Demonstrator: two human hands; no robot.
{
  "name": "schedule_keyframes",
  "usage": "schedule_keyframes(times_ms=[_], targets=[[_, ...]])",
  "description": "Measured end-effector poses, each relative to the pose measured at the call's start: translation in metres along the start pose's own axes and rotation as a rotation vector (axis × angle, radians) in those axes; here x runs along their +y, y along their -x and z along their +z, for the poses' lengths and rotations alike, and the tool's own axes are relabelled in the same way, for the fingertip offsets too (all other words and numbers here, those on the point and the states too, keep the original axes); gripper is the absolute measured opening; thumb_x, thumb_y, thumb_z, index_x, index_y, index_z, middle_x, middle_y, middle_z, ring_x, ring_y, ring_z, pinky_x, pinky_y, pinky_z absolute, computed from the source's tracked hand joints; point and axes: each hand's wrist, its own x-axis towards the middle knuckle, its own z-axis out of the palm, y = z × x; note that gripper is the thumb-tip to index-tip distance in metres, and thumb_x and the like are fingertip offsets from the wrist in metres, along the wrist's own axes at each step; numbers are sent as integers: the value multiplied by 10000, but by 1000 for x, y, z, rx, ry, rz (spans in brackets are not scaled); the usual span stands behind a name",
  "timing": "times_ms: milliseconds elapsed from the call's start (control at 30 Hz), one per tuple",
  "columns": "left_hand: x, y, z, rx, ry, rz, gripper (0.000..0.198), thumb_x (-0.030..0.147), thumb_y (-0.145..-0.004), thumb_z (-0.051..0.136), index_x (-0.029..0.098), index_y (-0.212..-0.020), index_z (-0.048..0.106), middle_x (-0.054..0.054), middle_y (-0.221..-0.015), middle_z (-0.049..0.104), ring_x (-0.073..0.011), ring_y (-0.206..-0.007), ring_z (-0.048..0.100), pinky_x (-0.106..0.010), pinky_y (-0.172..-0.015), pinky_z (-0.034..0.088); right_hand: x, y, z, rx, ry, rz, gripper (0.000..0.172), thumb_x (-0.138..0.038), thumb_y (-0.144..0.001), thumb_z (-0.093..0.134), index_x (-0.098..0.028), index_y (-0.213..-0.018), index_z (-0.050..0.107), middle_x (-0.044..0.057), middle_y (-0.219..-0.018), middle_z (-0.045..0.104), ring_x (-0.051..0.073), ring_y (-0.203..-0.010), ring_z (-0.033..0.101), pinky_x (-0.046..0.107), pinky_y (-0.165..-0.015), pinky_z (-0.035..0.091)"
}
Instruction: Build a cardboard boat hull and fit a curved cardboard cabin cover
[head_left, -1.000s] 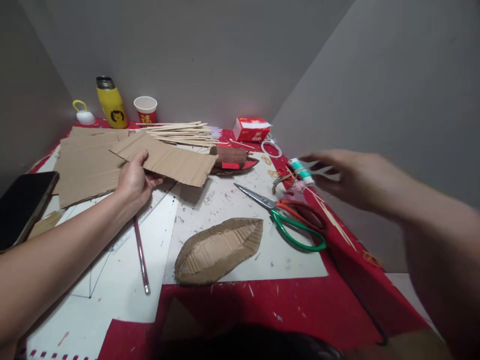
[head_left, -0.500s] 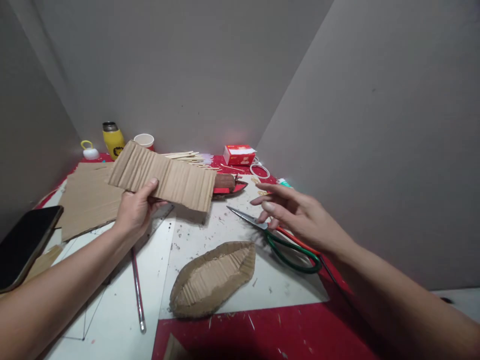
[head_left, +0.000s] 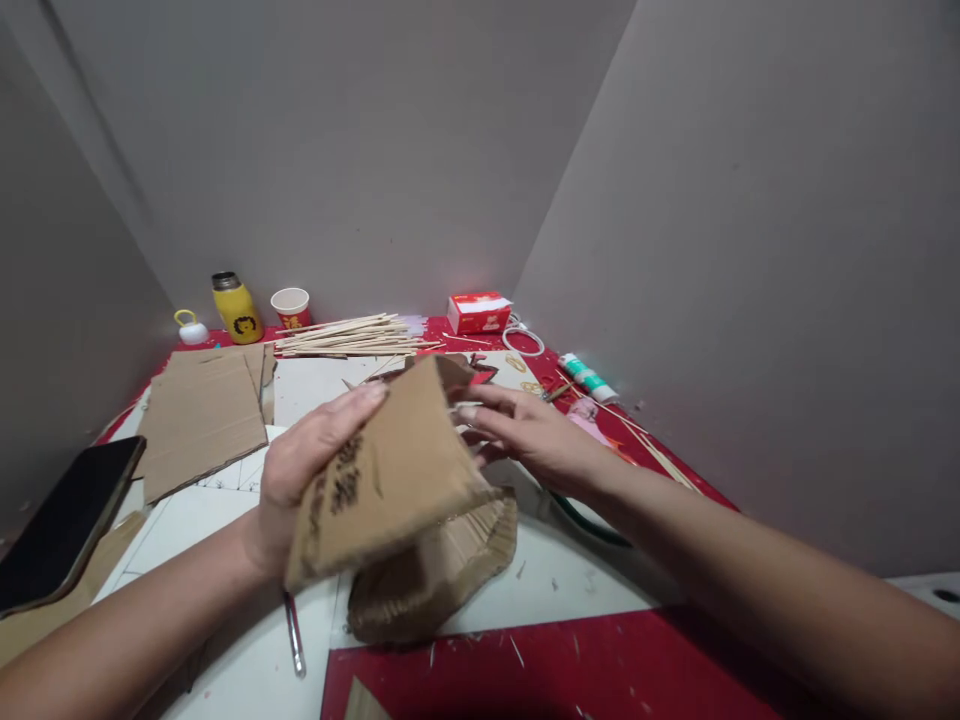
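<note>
My left hand is closed on a piece of corrugated cardboard, held tilted in the air with its smooth, dark-printed side showing. My right hand is beside the cardboard's right edge, fingers stretched and apart; whether the fingertips touch it I cannot tell. Beneath the raised piece lies a boat-shaped cardboard hull, partly covered by it. Under my right forearm a green handle of the scissors shows; the blades are hidden. Behind the cardboard, a small red and brown model boat is mostly hidden.
Flat cardboard sheets and a phone lie at left, a pencil in front. Thin wooden sticks, a yellow bottle, a paper cup and a red box stand or lie along the back.
My left hand has turned the cardboard from its ridged side to the printed side and brought it nearer, over the hull. My right hand has moved left, to the cardboard's edge.
</note>
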Motion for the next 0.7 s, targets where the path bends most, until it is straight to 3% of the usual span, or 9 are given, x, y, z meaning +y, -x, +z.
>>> schedule_keyframes(times_ms=[100,167,233,367,500,567,700], targets=[[5,-5,-6,-70,-276,454,429,157,-912,501,197,-1337,541,-147,-1366,571,-249,-1233,560,-388,-952,534,0,10,-4,98,-153,20,340,-430,-854,629,-153,-1051,630,102,-958,692,139,-700,656,253,-572,562],[10,-7,-7,-107,-422,601,396,136,-913,484,218,-1288,580,-128,-1344,593,-248,-1244,552,-364,-894,564,-1,21,-4,12,-245,32,483,-593,-845,565,-144,-992,666,108,-894,702,152,-693,655,271,-599,565],[14,-7,-6,-139,-490,674,365,163,-911,498,209,-1258,602,-134,-1280,638,-270,-1207,580,-359,-829,582,-2,34,0,-157,-234,26,575,-664,-796,579,-133,-980,700,105,-855,714,152,-688,654,271,-628,558],[17,-5,-5,-154,-517,709,359,181,-883,568,161,-1237,620,-149,-1169,698,-257,-1082,652,-329,-782,569,-9,54,8,-342,-85,-3,379,-400,-770,747,-141,-1046,721,62,-876,740,119,-746,662,243,-744,527],[10,-6,-6,-91,-428,485,374,184,-888,564,125,-1257,599,-145,-1166,703,-248,-1075,641,-375,-874,540,-16,59,5,-421,-101,12,283,-309,-811,711,-149,-1044,732,55,-903,750,115,-753,677,250,-754,523],[7,-7,-6,-106,-407,424,362,194,-901,540,117,-1249,601,-150,-1166,702,-267,-1088,633,-400,-869,534,-17,59,0,-431,-97,10,269,-303,-808,715,-146,-1025,736,57,-905,752,113,-756,684,240,-747,525],[9,-10,-7,-143,-510,530,306,139,-908,486,96,-1171,636,-142,-1073,737,-260,-1005,667,-361,-751,530,-16,57,-8,-361,-104,1,357,-307,-755,767,-161,-1075,711,46,-903,751,125,-778,692,242,-717,546]])
